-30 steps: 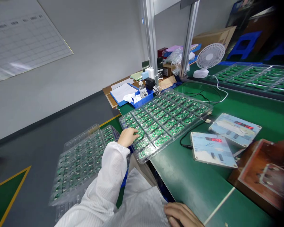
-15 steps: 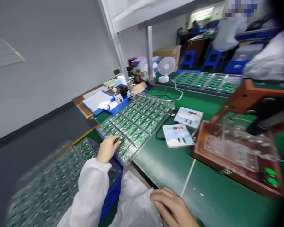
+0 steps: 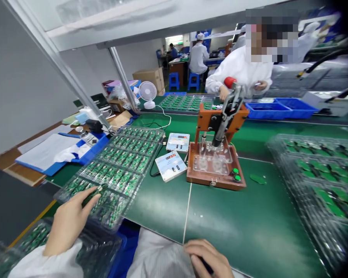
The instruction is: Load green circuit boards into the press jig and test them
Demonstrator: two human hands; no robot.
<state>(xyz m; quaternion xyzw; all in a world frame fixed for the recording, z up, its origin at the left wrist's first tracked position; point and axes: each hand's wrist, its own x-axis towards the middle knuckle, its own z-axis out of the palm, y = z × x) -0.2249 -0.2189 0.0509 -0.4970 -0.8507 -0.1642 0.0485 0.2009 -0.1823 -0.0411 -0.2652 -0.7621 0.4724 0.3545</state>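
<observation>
We sit at a long green table (image 3: 249,231) that runs left to right in front of us, with a co-worker (image 3: 243,73) in a white coat on its far side. On the left of it lies a clear plastic tray (image 3: 116,170) full of small green circuit boards, its near corner reaching over the table's near edge; another such tray (image 3: 321,173) lies at the right. Between them, further off, stands the orange test fixture (image 3: 217,154) with its lever handle raised, and just to its left two small meter boxes (image 3: 171,165) with red digits. Our left hand (image 3: 68,224) rests on the near-left corner of the left tray, its fingers (image 3: 88,197) loosely extended and touching one circuit board (image 3: 98,189) in its pocket, not yet closed on it. Our right hand (image 3: 208,258) lies at the near table edge, fingers curled; we cannot tell whether it holds anything. We judge that we are at the picking step: next the fingertips must pinch that board by its edges and lift it straight out without disturbing its neighbours.
</observation>
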